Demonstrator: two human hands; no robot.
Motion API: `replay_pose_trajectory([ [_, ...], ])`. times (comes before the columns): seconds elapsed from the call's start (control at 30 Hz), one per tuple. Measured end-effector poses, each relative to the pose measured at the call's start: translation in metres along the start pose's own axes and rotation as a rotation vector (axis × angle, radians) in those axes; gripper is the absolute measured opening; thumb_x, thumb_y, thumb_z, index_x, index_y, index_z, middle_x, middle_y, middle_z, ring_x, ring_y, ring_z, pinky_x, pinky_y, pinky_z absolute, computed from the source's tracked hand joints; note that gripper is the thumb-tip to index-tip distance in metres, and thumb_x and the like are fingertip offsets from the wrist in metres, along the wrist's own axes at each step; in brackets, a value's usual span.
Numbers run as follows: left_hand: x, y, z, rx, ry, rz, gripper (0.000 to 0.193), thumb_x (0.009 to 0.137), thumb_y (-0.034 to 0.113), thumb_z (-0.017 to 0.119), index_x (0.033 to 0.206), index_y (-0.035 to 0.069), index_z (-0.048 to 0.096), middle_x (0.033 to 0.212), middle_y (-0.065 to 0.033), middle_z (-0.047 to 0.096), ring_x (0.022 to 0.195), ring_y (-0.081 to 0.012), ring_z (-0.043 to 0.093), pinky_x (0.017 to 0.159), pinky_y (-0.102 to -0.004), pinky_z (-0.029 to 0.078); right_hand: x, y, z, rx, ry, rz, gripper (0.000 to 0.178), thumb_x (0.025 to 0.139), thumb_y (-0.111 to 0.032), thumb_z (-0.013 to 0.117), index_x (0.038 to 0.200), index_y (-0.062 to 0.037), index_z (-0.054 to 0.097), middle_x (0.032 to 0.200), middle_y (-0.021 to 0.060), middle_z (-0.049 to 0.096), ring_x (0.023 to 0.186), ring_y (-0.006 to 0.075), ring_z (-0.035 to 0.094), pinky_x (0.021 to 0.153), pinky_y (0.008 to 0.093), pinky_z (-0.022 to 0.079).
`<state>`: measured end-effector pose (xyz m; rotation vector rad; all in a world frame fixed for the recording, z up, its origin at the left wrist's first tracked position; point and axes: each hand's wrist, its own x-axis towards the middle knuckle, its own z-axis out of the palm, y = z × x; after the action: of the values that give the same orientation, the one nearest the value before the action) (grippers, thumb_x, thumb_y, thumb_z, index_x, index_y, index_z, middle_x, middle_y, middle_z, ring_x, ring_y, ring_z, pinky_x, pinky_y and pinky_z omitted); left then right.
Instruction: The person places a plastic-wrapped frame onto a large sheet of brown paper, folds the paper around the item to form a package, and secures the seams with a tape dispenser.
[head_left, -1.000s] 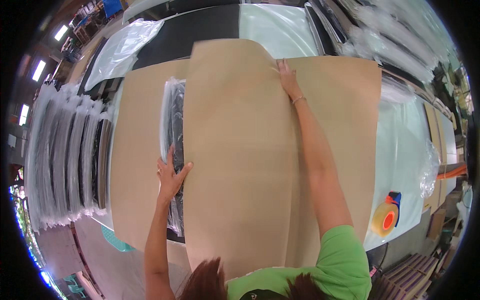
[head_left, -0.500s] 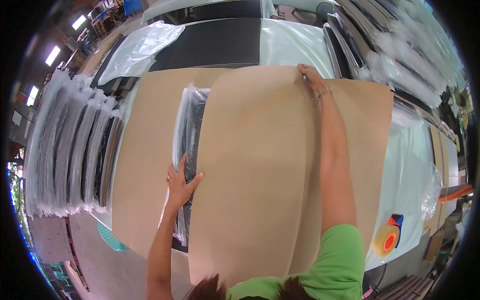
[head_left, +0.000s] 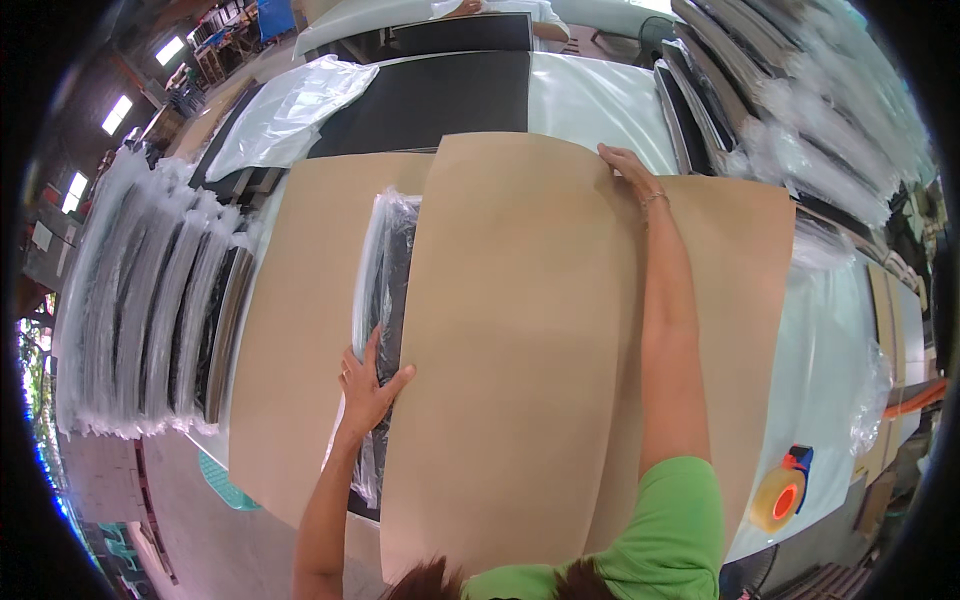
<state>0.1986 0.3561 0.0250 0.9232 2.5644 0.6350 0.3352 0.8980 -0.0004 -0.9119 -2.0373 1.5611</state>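
A large brown paper sheet (head_left: 515, 330) is folded over a black, plastic-wrapped panel (head_left: 395, 265), whose left side shows beside the flap. My left hand (head_left: 370, 392) rests on that exposed side, fingers spread and thumb reaching toward the flap's edge. At the far right corner of the flap, my right hand (head_left: 630, 172) grips the paper where it bends back. The flap stands slightly raised there, with a shaded fold running down along my right forearm. More of the sheet lies flat to both sides.
At the left stand several plastic-wrapped panels (head_left: 140, 310). A tape dispenser (head_left: 780, 495) lies on the pale table cover (head_left: 815, 350) at right. Clear plastic (head_left: 290, 110) and a black panel (head_left: 430, 105) lie beyond the paper. More wrapped stacks (head_left: 810, 130) fill the far right. A person (head_left: 545, 15) is across the table.
The flap's far left corner now stands out more sharply. My hands keep their places on panel and paper. The view has shifted slightly, and a person has appeared at the far side.
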Motion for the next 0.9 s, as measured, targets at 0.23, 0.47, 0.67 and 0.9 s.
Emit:
replay_pose_trajectory([
  [0.23,-0.007,-0.003,-0.005,0.004,0.000,-0.040,0.083,0.077,0.055,0.064,0.145,0.023,0.028,0.125,-0.0251,0.030,0.118,-0.0417,0.032,0.103,-0.0521,0.022,-0.031,-0.036,0.018,0.182,-0.251,0.171,0.038,0.084,-0.043,0.066,0.092,-0.0062,0.062,0.084,-0.0026,0.054,0.079,0.0082,0.051,0.071,0.0248,0.044],
  [0.47,0.000,0.005,-0.003,-0.013,-0.035,-0.037,0.084,0.078,0.055,0.064,0.145,0.021,0.027,0.130,-0.0267,0.028,0.122,-0.0427,0.030,0.104,-0.0539,0.020,-0.005,0.012,-0.005,0.414,-0.214,-0.010,0.030,0.087,-0.028,0.065,0.108,-0.0068,0.060,0.086,-0.0016,0.058,0.078,0.0078,0.054,0.069,0.0247,0.047],
  [0.67,-0.003,-0.012,-0.001,0.025,0.005,-0.029,0.083,0.078,0.055,0.063,0.145,0.019,0.028,0.129,-0.0269,0.028,0.122,-0.0425,0.031,0.105,-0.0542,0.020,-0.003,0.016,0.016,0.544,-0.089,-0.154,0.038,0.087,-0.022,0.066,0.119,-0.0058,0.054,0.085,0.0028,0.061,0.077,0.0103,0.057,0.074,0.0255,0.047],
  [0.9,-0.003,-0.004,0.000,0.037,-0.013,-0.039,0.083,0.079,0.055,0.063,0.145,0.021,0.027,0.126,-0.0262,0.031,0.121,-0.0428,0.032,0.104,-0.0544,0.021,-0.052,0.047,0.027,0.056,0.695,-0.197,0.047,0.085,-0.029,0.066,0.118,-0.0003,0.049,0.108,0.0124,0.056,0.091,0.0188,0.055,0.079,0.0329,0.047],
])
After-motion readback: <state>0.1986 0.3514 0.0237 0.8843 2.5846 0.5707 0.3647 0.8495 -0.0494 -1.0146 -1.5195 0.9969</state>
